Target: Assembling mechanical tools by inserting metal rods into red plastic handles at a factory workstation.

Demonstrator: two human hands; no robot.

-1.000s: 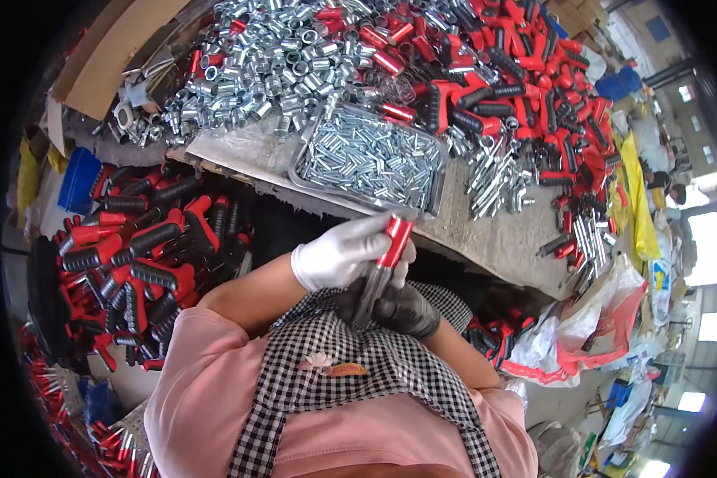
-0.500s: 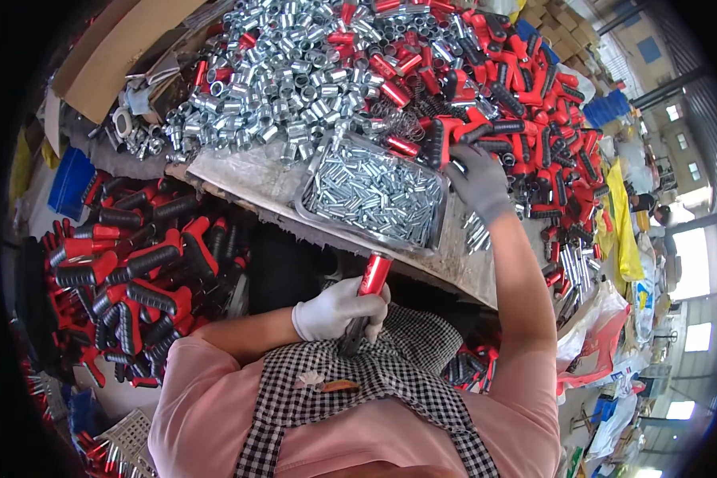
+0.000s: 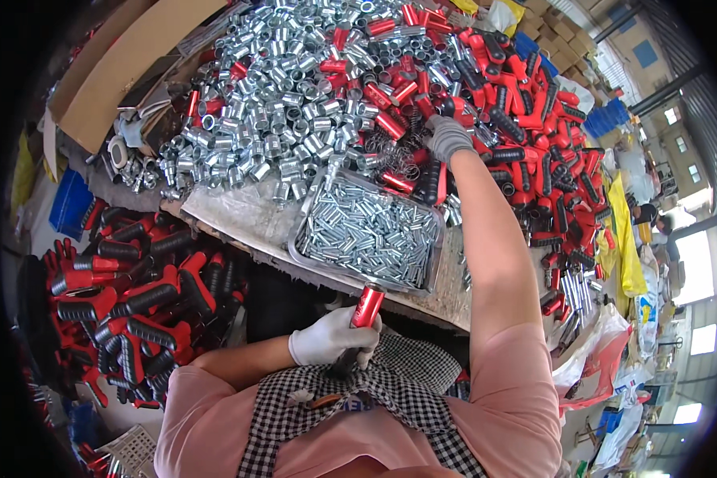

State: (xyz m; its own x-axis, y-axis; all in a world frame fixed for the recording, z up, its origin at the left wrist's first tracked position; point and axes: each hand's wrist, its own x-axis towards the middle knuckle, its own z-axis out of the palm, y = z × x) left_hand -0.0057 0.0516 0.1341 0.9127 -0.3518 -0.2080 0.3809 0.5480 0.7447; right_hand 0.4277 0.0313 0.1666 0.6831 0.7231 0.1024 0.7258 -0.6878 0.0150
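In front of my apron, my left hand point(image 3: 336, 338) in a white glove is closed around a tool handle with a shiny red metal tube point(image 3: 367, 305) pointing up. Its dark lower part point(image 3: 345, 363) shows below my fingers. My right hand point(image 3: 448, 137), in a grey-white glove, reaches to the far side of the bench, among red-and-black handles and beside a heap of wire springs point(image 3: 390, 146). Its fingers look curled; whatever they grip is hidden. Between my hands stands a clear tray point(image 3: 299, 239) full of small metal pins point(image 3: 370, 231).
Silver metal collars point(image 3: 283, 111) are heaped at the far left of the bench point(image 3: 235, 215). Red-and-black handles point(image 3: 526, 111) pile up at the right. More such handles point(image 3: 147, 303) lie low on my left. A cardboard piece point(image 3: 127, 72) stands at the back left.
My right hand has moved farther away and slightly left, from beside the tray to the springs and red parts. My left hand still holds the tool handle, slightly lower. The view has shifted a little.
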